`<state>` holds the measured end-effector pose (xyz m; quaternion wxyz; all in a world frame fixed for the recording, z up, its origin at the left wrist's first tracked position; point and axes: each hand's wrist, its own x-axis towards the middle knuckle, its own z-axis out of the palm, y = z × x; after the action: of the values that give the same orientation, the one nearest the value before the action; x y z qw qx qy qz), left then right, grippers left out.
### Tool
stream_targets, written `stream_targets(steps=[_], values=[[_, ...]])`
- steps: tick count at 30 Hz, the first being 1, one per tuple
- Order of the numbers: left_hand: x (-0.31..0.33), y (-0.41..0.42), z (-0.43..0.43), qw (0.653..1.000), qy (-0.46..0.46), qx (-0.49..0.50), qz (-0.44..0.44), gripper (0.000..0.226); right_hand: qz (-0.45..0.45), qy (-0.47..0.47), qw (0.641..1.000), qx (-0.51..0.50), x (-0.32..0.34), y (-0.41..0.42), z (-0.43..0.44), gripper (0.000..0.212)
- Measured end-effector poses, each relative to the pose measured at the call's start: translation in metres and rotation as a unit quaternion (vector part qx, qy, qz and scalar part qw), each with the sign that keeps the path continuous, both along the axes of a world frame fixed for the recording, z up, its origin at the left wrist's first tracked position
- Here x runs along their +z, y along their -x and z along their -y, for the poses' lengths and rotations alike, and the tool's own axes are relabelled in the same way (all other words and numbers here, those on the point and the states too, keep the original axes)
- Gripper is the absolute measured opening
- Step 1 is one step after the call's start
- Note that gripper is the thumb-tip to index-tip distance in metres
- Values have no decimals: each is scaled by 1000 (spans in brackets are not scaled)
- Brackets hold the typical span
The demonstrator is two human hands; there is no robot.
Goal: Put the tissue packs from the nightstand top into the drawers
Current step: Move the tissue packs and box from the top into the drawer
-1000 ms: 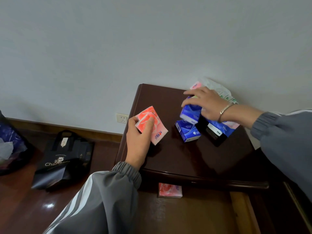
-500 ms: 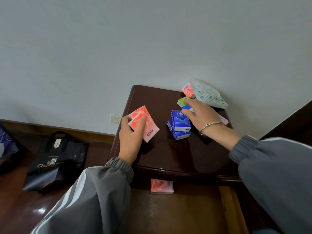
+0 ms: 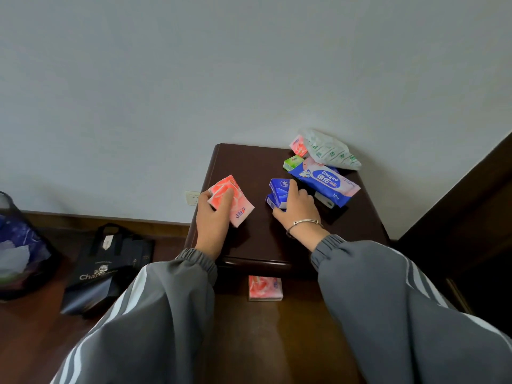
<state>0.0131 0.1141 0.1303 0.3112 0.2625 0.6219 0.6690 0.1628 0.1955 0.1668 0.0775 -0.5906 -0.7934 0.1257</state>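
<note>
Head: left hand [image 3: 212, 225] holds pink packs [image 3: 231, 200]; right hand [image 3: 298, 210], seemingly 2 blue packs [image 3: 278, 188].

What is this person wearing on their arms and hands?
The left sleeve and right sleeve are loose grey jacket fabric with white lengthwise stripes and gathered elastic cuffs. The right hand has a thin silver bangle at its wrist; the left hand wears nothing.

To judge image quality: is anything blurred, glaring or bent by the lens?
Head view: soft even light, no hard glare on the nightstand; wipes pack print reads sharply; the pink pack in the drawer is slightly blurred; straight edges lean near the sides.
</note>
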Motion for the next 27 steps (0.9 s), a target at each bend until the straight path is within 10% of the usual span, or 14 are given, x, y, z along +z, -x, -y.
stream_targets(steps=[10,22,27], values=[[3,17,157,986,54,-98,122,64,-90,97,969,207,-26,-79,170,84],[-37,-21,230,964,172,-32,200,50,-28,316,930,188,-90,-66,190,109],[-44,-15,232,951,205,-45,227,52,-50,323,941,89,-92,-59,180,71]])
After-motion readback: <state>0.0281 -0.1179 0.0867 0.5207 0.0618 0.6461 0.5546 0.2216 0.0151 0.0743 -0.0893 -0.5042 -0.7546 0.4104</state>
